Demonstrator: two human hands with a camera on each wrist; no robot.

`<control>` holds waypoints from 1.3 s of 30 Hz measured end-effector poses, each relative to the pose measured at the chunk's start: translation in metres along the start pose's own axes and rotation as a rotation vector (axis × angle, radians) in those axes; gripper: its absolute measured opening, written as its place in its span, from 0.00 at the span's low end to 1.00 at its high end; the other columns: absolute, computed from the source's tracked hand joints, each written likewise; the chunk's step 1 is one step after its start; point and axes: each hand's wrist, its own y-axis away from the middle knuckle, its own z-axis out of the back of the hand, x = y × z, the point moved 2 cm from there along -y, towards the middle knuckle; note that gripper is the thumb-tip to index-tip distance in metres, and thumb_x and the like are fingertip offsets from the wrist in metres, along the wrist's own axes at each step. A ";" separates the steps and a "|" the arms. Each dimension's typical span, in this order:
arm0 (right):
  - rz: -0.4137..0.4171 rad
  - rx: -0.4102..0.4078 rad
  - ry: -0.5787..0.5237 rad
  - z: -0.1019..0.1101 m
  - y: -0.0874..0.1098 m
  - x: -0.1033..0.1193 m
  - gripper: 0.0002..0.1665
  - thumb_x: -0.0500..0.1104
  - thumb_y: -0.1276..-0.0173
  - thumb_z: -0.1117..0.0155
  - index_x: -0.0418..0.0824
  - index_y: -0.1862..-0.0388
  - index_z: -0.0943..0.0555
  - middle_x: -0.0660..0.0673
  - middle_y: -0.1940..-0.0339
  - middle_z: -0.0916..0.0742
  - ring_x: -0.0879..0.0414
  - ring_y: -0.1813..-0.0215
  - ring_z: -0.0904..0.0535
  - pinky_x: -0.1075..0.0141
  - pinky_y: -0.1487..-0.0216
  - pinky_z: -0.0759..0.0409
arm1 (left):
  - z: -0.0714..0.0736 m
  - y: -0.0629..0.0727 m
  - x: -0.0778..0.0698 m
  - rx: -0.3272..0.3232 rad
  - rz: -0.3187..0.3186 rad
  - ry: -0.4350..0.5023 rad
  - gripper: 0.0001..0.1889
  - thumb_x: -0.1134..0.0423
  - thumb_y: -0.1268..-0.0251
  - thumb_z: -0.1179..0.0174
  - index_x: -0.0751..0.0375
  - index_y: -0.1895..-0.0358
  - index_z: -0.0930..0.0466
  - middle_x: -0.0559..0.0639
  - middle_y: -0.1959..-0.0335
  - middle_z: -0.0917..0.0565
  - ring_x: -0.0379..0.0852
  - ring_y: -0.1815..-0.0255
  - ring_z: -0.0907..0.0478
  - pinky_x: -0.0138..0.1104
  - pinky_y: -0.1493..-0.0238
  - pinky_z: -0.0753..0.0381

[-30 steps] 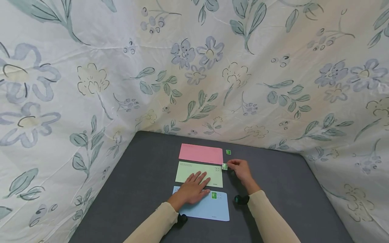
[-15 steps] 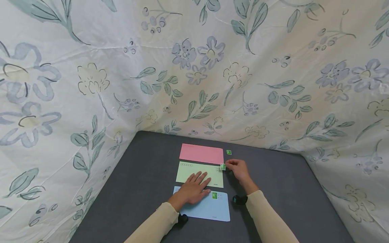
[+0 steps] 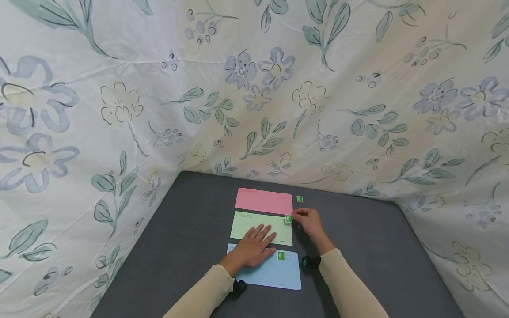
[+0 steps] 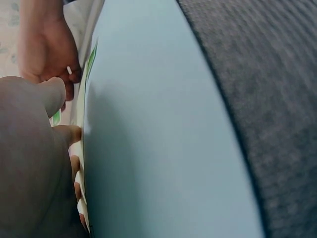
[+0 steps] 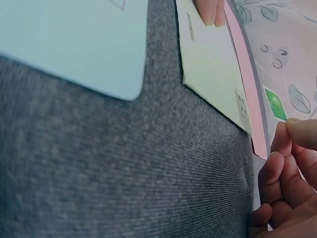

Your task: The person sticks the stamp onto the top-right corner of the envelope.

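Between thumb and index finger my right hand [image 3: 311, 223] pinches a green stamp [image 5: 275, 105] with a white border by its edge. In the head view this stamp overlaps the upper right corner of the pale green envelope [image 3: 246, 227], near its printed stamp box [image 5: 241, 105]. My left hand [image 3: 254, 247] lies flat, its spread fingers resting on the green envelope and its palm over the blue envelope [image 3: 274, 274]. A second green stamp [image 3: 281, 256] sits at the blue envelope's upper right.
Beyond the green envelope lies a pink envelope [image 3: 262, 201], with another green stamp [image 3: 300, 199] on the dark grey table [image 3: 381, 256] to its right. A flower-printed cloth [image 3: 318, 110] hangs behind and beside the table. Each wrist wears a black device.
My right hand has moved left with the pinched stamp, bringing it from the green envelope's right edge to over its upper right corner. The left hand has stayed in place.
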 end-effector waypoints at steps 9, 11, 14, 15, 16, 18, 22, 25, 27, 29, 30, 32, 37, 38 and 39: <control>0.014 -0.002 -0.007 -0.004 -0.001 -0.001 0.10 0.40 0.23 0.27 0.34 0.51 0.09 0.40 0.55 0.10 0.44 0.55 0.17 0.56 0.50 0.18 | 0.006 0.001 -0.003 0.020 0.011 -0.016 0.33 0.39 0.10 0.59 0.47 0.12 0.40 0.49 0.10 0.46 0.52 0.10 0.54 0.50 0.14 0.55; 0.013 -0.003 -0.018 -0.006 -0.001 -0.001 0.09 0.39 0.23 0.27 0.34 0.51 0.09 0.39 0.55 0.10 0.44 0.55 0.17 0.56 0.50 0.17 | 0.007 0.002 -0.003 0.021 0.011 -0.011 0.33 0.39 0.11 0.59 0.47 0.12 0.40 0.49 0.10 0.46 0.53 0.10 0.54 0.50 0.14 0.56; 0.012 -0.005 -0.025 -0.007 -0.001 -0.001 0.09 0.39 0.23 0.27 0.34 0.52 0.09 0.39 0.55 0.10 0.44 0.54 0.18 0.55 0.49 0.17 | 0.007 0.002 -0.003 0.017 0.011 -0.003 0.34 0.38 0.11 0.60 0.47 0.12 0.39 0.49 0.10 0.46 0.53 0.10 0.54 0.50 0.14 0.56; 0.012 -0.006 -0.023 -0.007 -0.001 -0.001 0.09 0.39 0.23 0.27 0.34 0.52 0.09 0.39 0.55 0.10 0.44 0.54 0.18 0.55 0.49 0.17 | 0.007 0.003 -0.003 0.018 0.013 -0.001 0.34 0.38 0.11 0.60 0.47 0.12 0.39 0.49 0.10 0.46 0.53 0.10 0.55 0.50 0.14 0.56; 0.013 -0.006 -0.022 -0.008 -0.001 0.000 0.09 0.39 0.23 0.27 0.34 0.51 0.09 0.39 0.55 0.10 0.44 0.54 0.18 0.54 0.49 0.17 | 0.007 0.002 -0.003 0.027 0.014 0.000 0.34 0.38 0.11 0.60 0.47 0.12 0.40 0.49 0.10 0.47 0.53 0.10 0.56 0.50 0.13 0.57; 0.013 -0.006 -0.023 -0.009 -0.001 0.000 0.09 0.39 0.22 0.28 0.34 0.51 0.09 0.39 0.54 0.10 0.44 0.54 0.18 0.54 0.49 0.18 | 0.007 0.002 -0.003 0.029 0.014 -0.003 0.34 0.39 0.11 0.60 0.47 0.12 0.40 0.49 0.10 0.47 0.53 0.10 0.56 0.50 0.13 0.57; 0.022 -0.001 -0.027 -0.011 -0.001 0.001 0.09 0.38 0.22 0.28 0.33 0.51 0.09 0.40 0.55 0.10 0.45 0.54 0.18 0.56 0.51 0.18 | 0.008 0.002 -0.003 0.026 0.015 -0.018 0.33 0.39 0.10 0.60 0.46 0.12 0.40 0.49 0.10 0.46 0.52 0.10 0.54 0.50 0.14 0.55; 0.030 0.000 -0.027 -0.012 -0.001 0.002 0.08 0.37 0.23 0.28 0.33 0.51 0.09 0.40 0.56 0.10 0.46 0.55 0.18 0.57 0.52 0.18 | 0.008 0.001 -0.003 0.019 0.016 -0.022 0.33 0.38 0.10 0.59 0.46 0.12 0.39 0.48 0.10 0.45 0.52 0.10 0.53 0.50 0.14 0.54; 0.028 -0.001 -0.028 -0.013 -0.002 0.002 0.08 0.37 0.23 0.28 0.33 0.52 0.09 0.41 0.56 0.10 0.46 0.55 0.18 0.57 0.52 0.18 | 0.008 0.001 -0.003 0.021 0.018 -0.024 0.33 0.38 0.10 0.60 0.45 0.12 0.40 0.48 0.10 0.46 0.51 0.10 0.54 0.50 0.14 0.54; 0.028 -0.004 -0.028 -0.014 -0.002 0.003 0.08 0.37 0.23 0.27 0.34 0.52 0.09 0.41 0.56 0.10 0.46 0.56 0.18 0.57 0.51 0.18 | 0.007 0.000 -0.003 0.021 0.018 -0.027 0.33 0.38 0.10 0.60 0.46 0.12 0.40 0.48 0.10 0.46 0.52 0.10 0.53 0.50 0.14 0.54; 0.028 -0.006 -0.029 -0.014 -0.002 0.003 0.08 0.38 0.23 0.27 0.34 0.52 0.09 0.41 0.56 0.10 0.46 0.55 0.18 0.57 0.51 0.18 | 0.007 -0.001 -0.003 0.020 0.017 -0.031 0.33 0.38 0.10 0.60 0.46 0.12 0.40 0.48 0.10 0.46 0.52 0.10 0.53 0.50 0.14 0.54; 0.028 -0.006 -0.029 -0.015 -0.002 0.003 0.08 0.38 0.22 0.28 0.34 0.52 0.09 0.40 0.56 0.09 0.46 0.55 0.18 0.57 0.51 0.18 | 0.007 -0.001 -0.003 0.019 0.017 -0.035 0.33 0.39 0.10 0.60 0.46 0.12 0.40 0.48 0.10 0.45 0.52 0.10 0.53 0.50 0.14 0.53; 0.020 -0.003 -0.038 -0.016 -0.003 0.003 0.08 0.38 0.23 0.27 0.34 0.52 0.09 0.40 0.55 0.10 0.45 0.55 0.18 0.59 0.52 0.17 | 0.006 -0.001 -0.003 0.019 0.016 -0.040 0.33 0.39 0.10 0.59 0.45 0.12 0.40 0.48 0.10 0.45 0.51 0.10 0.53 0.49 0.14 0.53; 0.021 -0.003 -0.036 -0.016 -0.003 0.003 0.08 0.38 0.23 0.28 0.34 0.52 0.09 0.39 0.56 0.10 0.45 0.55 0.18 0.59 0.52 0.17 | 0.007 -0.001 -0.003 0.019 0.016 -0.042 0.33 0.39 0.10 0.59 0.45 0.12 0.40 0.48 0.10 0.45 0.51 0.10 0.53 0.49 0.14 0.53; 0.018 -0.003 -0.036 -0.016 -0.003 0.003 0.07 0.37 0.23 0.27 0.34 0.52 0.09 0.40 0.56 0.10 0.45 0.55 0.18 0.59 0.52 0.17 | 0.007 -0.001 -0.003 0.018 0.015 -0.042 0.33 0.39 0.10 0.59 0.45 0.12 0.40 0.48 0.10 0.45 0.51 0.10 0.53 0.49 0.14 0.53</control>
